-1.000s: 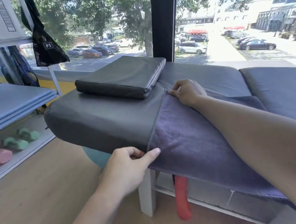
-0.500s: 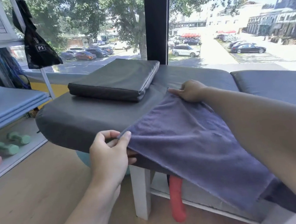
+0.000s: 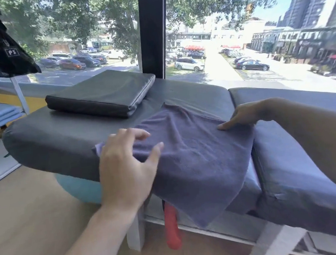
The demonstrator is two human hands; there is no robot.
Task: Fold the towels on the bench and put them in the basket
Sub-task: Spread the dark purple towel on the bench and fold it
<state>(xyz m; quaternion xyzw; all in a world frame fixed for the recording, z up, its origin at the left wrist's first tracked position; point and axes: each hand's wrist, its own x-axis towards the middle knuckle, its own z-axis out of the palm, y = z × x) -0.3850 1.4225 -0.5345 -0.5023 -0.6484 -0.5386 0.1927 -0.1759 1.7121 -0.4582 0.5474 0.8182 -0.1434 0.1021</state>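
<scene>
Now, from the head camera, no basket or other open container shows; the purple-grey terry towel [image 3: 192, 156] lies on the dark grey padded vinyl bench [image 3: 58, 141], doubled over on itself, with its lower corner hanging past the bench's front edge toward the light wooden floor [image 3: 25, 221]. Its nap looks soft and matte against the smooth, faintly glossy bench cover. The left hand [image 3: 126, 171] hovers over the towel's left edge with fingers spread and relaxed, holding nothing; whether the palm touches the cloth I cannot tell. The right hand [image 3: 240, 115] rests straight fingertips on the towel's upper right edge, not pinching it.

Behind the towel, a flat, square black vinyl cushion [image 3: 102, 93] sits on the bench top, apart from the cloth. A second dark padded section [image 3: 297, 174] adjoins the bench on the right. Under the bench hang a red-orange strap-like thing [image 3: 171, 227] beside a white leg [image 3: 136, 232], and a pale teal ball [image 3: 81, 188] rests on the floor.

Half a second ago both hands pinched the towel's left corners, lifting that edge; since then the edge has been carried over to the right, the towel is folded narrower, and both hands have let go.
</scene>
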